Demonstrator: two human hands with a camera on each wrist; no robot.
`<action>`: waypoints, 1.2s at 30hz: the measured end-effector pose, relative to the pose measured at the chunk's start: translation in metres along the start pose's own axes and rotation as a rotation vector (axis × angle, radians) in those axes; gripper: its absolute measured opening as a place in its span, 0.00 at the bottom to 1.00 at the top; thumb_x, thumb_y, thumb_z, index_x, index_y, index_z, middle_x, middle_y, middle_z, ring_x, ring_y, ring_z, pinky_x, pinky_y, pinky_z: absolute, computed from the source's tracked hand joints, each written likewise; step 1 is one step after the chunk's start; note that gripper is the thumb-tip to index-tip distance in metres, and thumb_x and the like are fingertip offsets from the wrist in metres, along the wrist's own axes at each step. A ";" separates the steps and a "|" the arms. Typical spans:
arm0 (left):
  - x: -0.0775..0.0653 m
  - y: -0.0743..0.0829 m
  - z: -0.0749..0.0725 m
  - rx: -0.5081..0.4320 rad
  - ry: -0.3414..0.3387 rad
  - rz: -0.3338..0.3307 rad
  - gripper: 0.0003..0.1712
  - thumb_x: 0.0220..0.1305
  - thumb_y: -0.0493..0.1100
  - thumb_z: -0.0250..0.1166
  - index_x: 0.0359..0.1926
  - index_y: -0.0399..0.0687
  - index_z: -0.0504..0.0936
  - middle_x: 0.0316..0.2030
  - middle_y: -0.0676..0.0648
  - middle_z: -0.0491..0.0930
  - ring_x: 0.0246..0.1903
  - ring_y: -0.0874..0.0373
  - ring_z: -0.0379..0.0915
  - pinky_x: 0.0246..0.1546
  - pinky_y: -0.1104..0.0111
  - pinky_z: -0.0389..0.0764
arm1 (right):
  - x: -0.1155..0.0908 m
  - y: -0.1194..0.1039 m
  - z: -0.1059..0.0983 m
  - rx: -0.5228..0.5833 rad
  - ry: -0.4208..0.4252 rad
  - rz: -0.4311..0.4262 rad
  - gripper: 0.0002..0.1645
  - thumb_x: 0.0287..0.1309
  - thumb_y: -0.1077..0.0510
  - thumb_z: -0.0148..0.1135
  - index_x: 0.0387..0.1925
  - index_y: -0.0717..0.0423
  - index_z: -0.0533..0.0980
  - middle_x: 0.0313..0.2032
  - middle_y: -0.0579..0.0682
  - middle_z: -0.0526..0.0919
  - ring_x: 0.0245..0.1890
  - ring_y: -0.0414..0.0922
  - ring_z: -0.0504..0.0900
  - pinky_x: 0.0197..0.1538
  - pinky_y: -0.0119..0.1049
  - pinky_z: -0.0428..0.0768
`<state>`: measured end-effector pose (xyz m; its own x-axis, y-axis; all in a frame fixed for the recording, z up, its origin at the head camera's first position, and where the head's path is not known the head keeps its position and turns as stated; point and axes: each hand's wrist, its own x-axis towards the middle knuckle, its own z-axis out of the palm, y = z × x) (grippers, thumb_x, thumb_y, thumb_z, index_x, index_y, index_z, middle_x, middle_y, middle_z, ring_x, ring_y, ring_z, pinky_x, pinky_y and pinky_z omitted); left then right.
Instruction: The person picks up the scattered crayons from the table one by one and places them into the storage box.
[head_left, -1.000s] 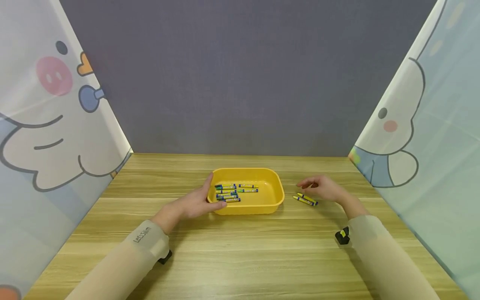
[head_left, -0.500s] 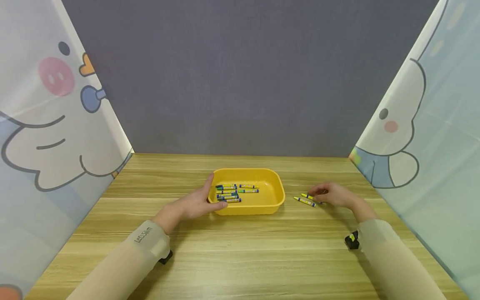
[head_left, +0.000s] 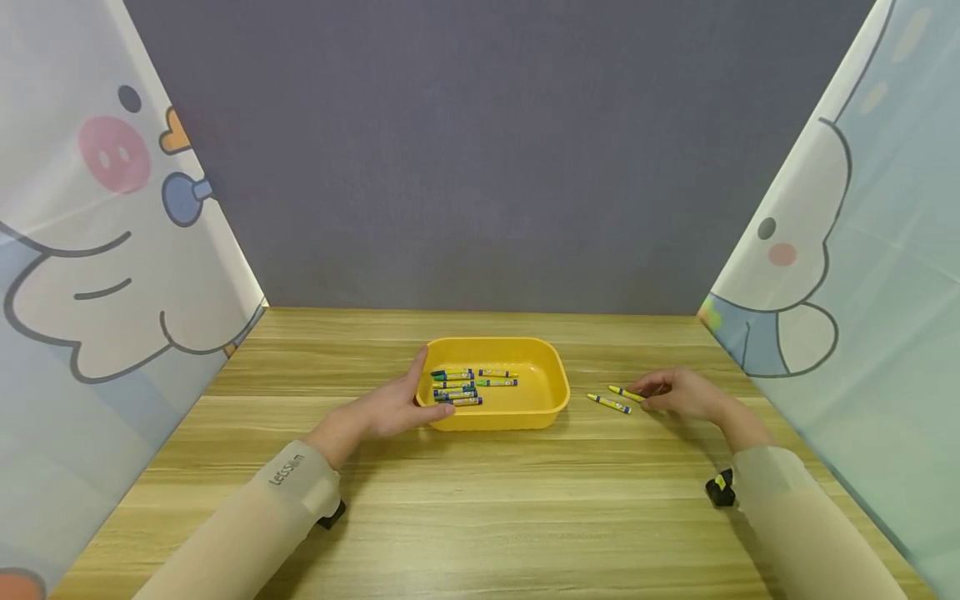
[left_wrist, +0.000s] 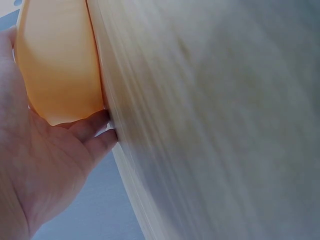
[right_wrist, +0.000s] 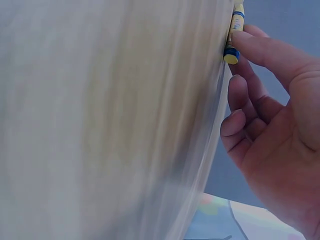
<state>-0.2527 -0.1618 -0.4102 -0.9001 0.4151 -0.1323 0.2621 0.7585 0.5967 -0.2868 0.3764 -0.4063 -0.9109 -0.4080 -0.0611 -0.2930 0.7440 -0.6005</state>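
At the table's middle stands a yellow plastic basin with several yellow, green and blue crayons lying mostly in its left half. My left hand grips the basin's left end, thumb over the front rim and forefinger at the back corner. In the left wrist view its other fingertips curl by the basin's base, touching the table. Right of the basin, two yellow crayons lie on the wood. Thumb and forefinger of my right hand pinch the right end of the farther crayon; the nearer crayon lies untouched beside it.
A grey panel rises along the wooden table's back edge. Cartoon-printed curtains stand at the left and right. A small black device sits under the right cuff.
My right hand has moved down and right to the crayons and taken hold of the farther one, which has shifted right, apart from the nearer one. The left hand and basin stay put.
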 end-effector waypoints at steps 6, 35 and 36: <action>-0.001 0.000 0.001 -0.011 0.000 -0.009 0.76 0.69 0.82 0.61 0.89 0.50 0.22 0.86 0.28 0.50 0.83 0.32 0.57 0.82 0.40 0.62 | 0.001 0.001 0.002 0.003 -0.008 0.008 0.21 0.69 0.59 0.74 0.61 0.60 0.87 0.51 0.55 0.92 0.43 0.36 0.81 0.42 0.30 0.80; 0.000 0.000 0.000 -0.005 -0.004 -0.009 0.76 0.69 0.82 0.60 0.88 0.54 0.19 0.86 0.28 0.51 0.82 0.32 0.59 0.82 0.40 0.63 | 0.061 -0.102 0.020 0.029 0.101 -0.127 0.17 0.77 0.57 0.66 0.62 0.48 0.88 0.52 0.54 0.88 0.38 0.46 0.76 0.39 0.37 0.77; 0.000 0.000 0.000 -0.005 -0.003 -0.009 0.76 0.69 0.82 0.60 0.88 0.54 0.19 0.85 0.28 0.51 0.82 0.32 0.59 0.82 0.41 0.63 | 0.064 -0.106 0.023 0.031 0.097 -0.137 0.17 0.77 0.58 0.66 0.62 0.48 0.88 0.51 0.53 0.87 0.38 0.46 0.76 0.39 0.37 0.77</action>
<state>-0.2528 -0.1617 -0.4103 -0.9013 0.4100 -0.1402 0.2523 0.7595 0.5996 -0.3076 0.2590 -0.3651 -0.8871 -0.4507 0.0994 -0.4089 0.6677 -0.6220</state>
